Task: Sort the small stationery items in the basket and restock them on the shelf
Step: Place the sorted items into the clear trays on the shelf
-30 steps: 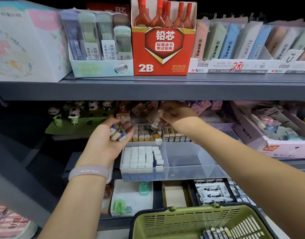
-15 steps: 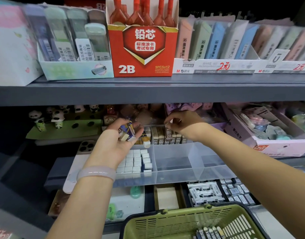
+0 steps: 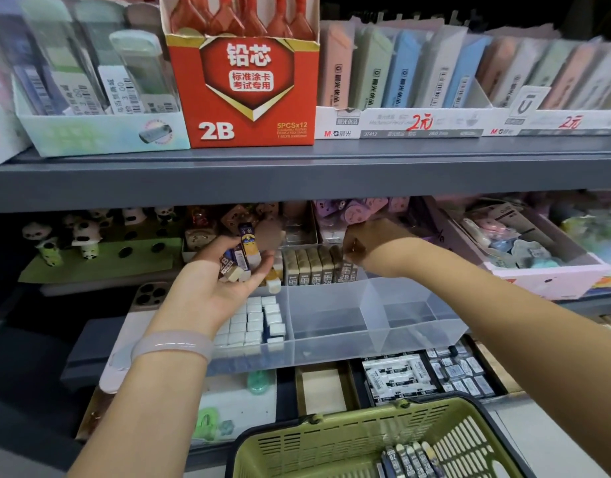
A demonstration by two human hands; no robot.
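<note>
My left hand (image 3: 214,281) holds a small bunch of wrapped erasers (image 3: 240,260) in its palm, above the left compartment of a clear plastic organiser tray (image 3: 373,343). My right hand (image 3: 369,241) reaches to the back row of upright 2B erasers (image 3: 318,267), with fingers curled down at the row's right end; what they pinch is hidden. White erasers (image 3: 259,322) fill the tray's left compartment. A green basket (image 3: 331,443) sits at the bottom with several erasers (image 3: 409,460) in it.
A grey shelf board (image 3: 297,174) above carries a red 2B lead box (image 3: 242,84) and pastel cases. A pink box of items (image 3: 535,270) stands to the right, panda figures (image 3: 80,236) to the left. Boxes of small erasers (image 3: 435,374) lie below the tray.
My right hand has dropped lower onto the right end of the 2B eraser row. The left hand kept its erasers, opening its palm a little. The view moved closer.
</note>
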